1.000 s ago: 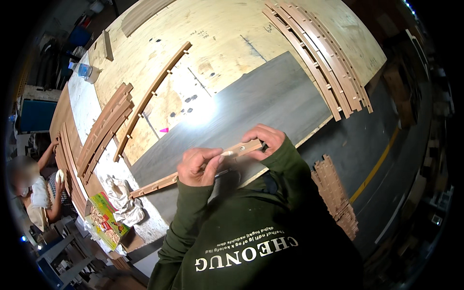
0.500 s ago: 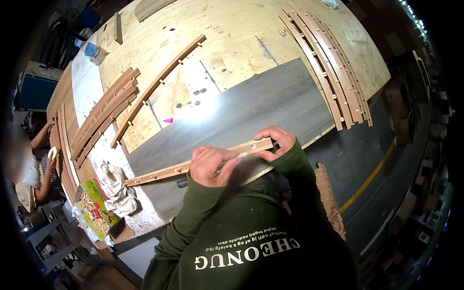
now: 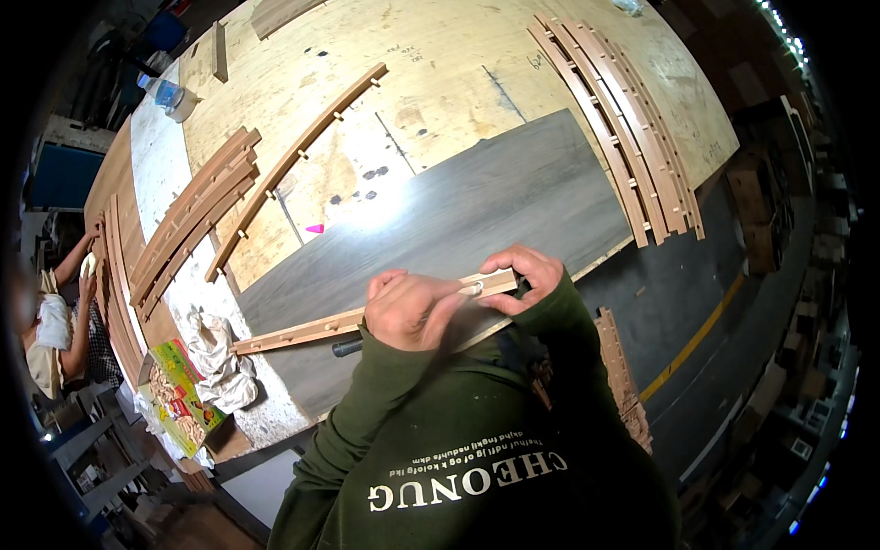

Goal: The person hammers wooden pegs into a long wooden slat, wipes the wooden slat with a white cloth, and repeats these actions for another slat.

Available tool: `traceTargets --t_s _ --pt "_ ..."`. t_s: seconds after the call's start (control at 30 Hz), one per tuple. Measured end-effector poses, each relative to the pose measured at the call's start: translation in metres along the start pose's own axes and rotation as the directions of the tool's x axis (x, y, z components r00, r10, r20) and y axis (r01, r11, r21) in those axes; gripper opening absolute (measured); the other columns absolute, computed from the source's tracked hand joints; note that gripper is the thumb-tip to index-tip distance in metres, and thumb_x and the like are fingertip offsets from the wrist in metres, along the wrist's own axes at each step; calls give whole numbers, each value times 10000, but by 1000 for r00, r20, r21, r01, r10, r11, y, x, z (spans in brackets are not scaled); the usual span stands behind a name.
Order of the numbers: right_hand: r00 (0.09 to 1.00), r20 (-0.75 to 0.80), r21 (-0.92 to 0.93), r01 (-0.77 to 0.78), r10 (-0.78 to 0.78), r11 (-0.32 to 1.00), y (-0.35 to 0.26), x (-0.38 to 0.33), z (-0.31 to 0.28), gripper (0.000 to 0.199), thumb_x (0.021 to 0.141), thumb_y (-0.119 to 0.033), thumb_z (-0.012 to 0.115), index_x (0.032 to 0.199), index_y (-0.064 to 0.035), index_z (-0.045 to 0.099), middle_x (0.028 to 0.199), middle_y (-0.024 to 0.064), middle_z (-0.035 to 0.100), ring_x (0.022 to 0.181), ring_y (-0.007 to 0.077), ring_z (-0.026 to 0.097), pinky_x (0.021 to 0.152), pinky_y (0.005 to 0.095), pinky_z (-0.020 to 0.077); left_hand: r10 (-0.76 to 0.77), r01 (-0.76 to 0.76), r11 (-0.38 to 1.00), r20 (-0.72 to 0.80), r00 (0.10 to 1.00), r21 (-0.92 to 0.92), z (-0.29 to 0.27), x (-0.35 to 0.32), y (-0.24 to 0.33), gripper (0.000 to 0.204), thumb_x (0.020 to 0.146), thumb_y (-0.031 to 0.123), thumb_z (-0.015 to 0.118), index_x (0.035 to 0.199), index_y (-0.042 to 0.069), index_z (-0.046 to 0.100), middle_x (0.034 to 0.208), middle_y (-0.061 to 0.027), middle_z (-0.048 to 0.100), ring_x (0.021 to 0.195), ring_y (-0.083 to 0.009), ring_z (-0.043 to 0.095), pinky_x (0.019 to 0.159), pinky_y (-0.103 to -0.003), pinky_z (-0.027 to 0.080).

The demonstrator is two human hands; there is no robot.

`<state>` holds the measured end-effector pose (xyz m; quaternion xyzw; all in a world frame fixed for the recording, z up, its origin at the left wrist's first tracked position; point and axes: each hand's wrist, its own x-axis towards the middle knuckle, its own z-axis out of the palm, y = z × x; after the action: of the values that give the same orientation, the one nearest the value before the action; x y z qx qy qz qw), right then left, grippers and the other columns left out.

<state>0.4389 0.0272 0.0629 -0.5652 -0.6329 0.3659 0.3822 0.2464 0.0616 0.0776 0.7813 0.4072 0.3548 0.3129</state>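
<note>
A long wooden strip (image 3: 293, 336) with short dowels along its face lies slantwise before me, over the near part of a dark grey board (image 3: 513, 197). My right hand (image 3: 539, 273) is closed round its right end, thumb below and fingers above. Curled over the strip, my left hand (image 3: 403, 310) pinches a pale wooden dowel (image 3: 469, 291). The dowel's tip is at a hole near the strip's right end; how deep it sits I cannot tell. A black handle (image 3: 346, 348) pokes out beside my left wrist, the rest of it hidden.
Curved strips with dowels (image 3: 632, 137) lie at the right, and more strips (image 3: 197, 215) at the left. A single curved strip (image 3: 302, 151) lies between them. A box of dowels (image 3: 183, 399), a white cloth (image 3: 220, 362) and a bottle (image 3: 165, 94) are at the left, near another person (image 3: 64, 330).
My left hand has shifted slightly right along the strip, bringing the dowel to the hole that showed open before. My right hand keeps hold of the strip's end.
</note>
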Motion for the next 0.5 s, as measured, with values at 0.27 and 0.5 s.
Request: traceTargets --t_s 0.27,0.5 --pt "997 -29 -26 75 -76 997 -1 -1 1 321 618 -97 752 888 -93 578 804 64 593 693 221 581 573 287 462 119 -117 978 -3 993 173 2 3 4 89 697 123 679 744 107 605 670 -15 574 627 -198 544 723 -356 395" --pt "990 -41 -84 134 -138 987 -2 0 1 338 599 -92 752 887 -95 575 793 79 576 699 255 572 571 316 461 229 -235 935 55 972 266 0 9 15 116 688 107 679 746 89 581 679 -13 579 606 -200 533 719 -354 406"
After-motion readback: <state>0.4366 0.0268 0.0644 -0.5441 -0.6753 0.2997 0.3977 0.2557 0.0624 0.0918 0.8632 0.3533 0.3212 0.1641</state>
